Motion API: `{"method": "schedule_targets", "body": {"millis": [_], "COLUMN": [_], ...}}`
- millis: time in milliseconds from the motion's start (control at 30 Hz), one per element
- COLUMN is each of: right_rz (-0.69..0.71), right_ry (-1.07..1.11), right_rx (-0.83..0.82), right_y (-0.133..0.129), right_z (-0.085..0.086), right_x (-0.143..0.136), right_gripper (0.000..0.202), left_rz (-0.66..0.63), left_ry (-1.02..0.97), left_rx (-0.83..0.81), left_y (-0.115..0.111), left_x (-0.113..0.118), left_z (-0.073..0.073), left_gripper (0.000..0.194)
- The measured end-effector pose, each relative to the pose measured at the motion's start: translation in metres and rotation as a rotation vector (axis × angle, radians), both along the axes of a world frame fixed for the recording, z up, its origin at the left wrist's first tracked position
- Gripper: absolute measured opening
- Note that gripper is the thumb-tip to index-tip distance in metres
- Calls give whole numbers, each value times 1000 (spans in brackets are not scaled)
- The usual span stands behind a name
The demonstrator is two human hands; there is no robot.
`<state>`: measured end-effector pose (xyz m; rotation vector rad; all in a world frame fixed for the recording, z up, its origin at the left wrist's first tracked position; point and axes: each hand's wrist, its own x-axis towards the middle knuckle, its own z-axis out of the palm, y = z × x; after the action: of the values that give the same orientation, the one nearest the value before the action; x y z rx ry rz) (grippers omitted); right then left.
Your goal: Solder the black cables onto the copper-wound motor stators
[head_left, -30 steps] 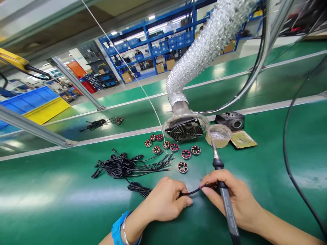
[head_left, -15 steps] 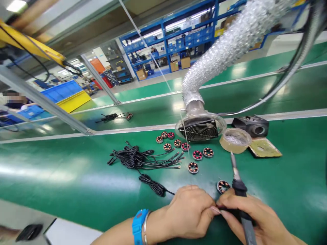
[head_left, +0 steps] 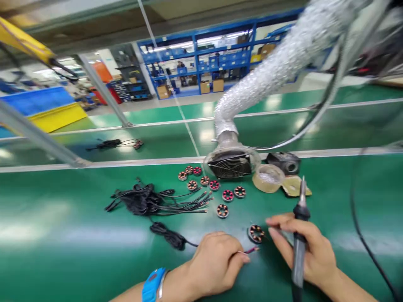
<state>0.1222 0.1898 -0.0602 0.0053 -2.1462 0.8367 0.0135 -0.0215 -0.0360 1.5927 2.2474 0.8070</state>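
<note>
Between the thumb and fingers of my left hand (head_left: 217, 264) is the end of a black cable (head_left: 170, 235); its reddish wires stick out to the right with bare tips. The rest of that cable lies in a tied coil to the left. My right hand (head_left: 317, 251) grips a soldering iron (head_left: 301, 235), metal tip pointing up. Its thumb and forefinger reach toward a small motor stator (head_left: 256, 233) with copper windings, lying on the green bench. Whether those fingertips touch one of its thin leads, I cannot tell.
Several stators (head_left: 222, 211) and a bundle of black cables (head_left: 143, 199) lie beyond my hands. Behind stand a fume extractor fan (head_left: 229, 165) with a silver duct (head_left: 248, 92), a round tub (head_left: 267, 178), a yellow sponge (head_left: 297, 186) and a dark block (head_left: 285, 162). A cord (head_left: 359, 222) hangs at right.
My hands have come apart: the right one moved right, away from the cable's end with the soldering iron, and the left still pinches the cable. The wire ends now show. The view shifted.
</note>
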Motion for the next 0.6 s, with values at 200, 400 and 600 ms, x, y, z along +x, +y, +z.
{"method": "schedule_targets", "body": {"millis": [200, 400, 600], "right_rz": [-593, -671, -636], "right_ry": [-162, -418, -392], "right_rx": [64, 100, 103], "right_y": [121, 221, 261], "right_z": [-1, -2, 11], "right_x": [7, -10, -69], "right_gripper": [19, 21, 30], "left_rz": [-19, -65, -54], "left_ry": [-64, -22, -78], "left_rx": [-42, -73, -47], "left_y": [2, 4, 6], "left_x": [-5, -10, -12], "left_z": [-7, -22, -26], "left_gripper": [21, 17, 12]}}
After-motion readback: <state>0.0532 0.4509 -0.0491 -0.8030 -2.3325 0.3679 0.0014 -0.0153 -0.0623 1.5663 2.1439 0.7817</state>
